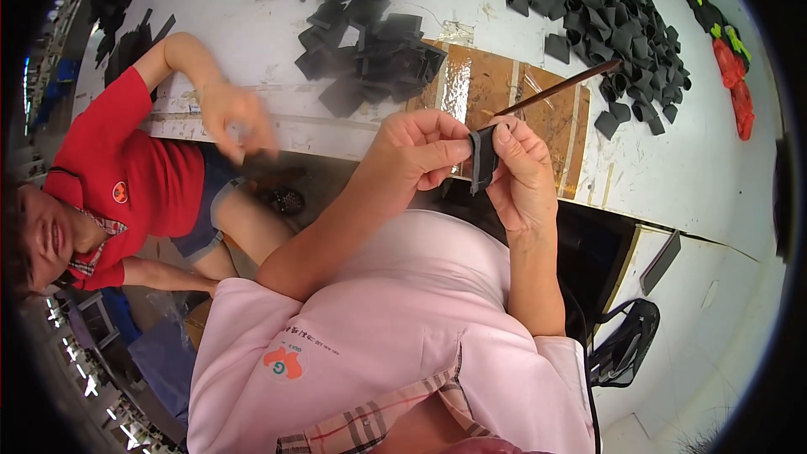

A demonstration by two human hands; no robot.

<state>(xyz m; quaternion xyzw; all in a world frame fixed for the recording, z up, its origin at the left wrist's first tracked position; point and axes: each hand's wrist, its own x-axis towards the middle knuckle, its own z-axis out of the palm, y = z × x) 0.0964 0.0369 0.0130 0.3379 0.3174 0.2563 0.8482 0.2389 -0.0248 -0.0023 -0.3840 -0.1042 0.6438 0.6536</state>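
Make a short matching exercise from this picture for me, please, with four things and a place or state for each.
Things
1. Small dark piece
2. Thin brown stick
3. Brown board
4. Red item

Places or states
A. Flat on the white table, with strips of tape on it
B. At the far right, beyond the heap of dark tube-shaped pieces
C. Between the fingers of the left hand and right hand
D. Slanting, its lower end near the right hand

Pairs: 1-C, 2-D, 3-A, 4-B
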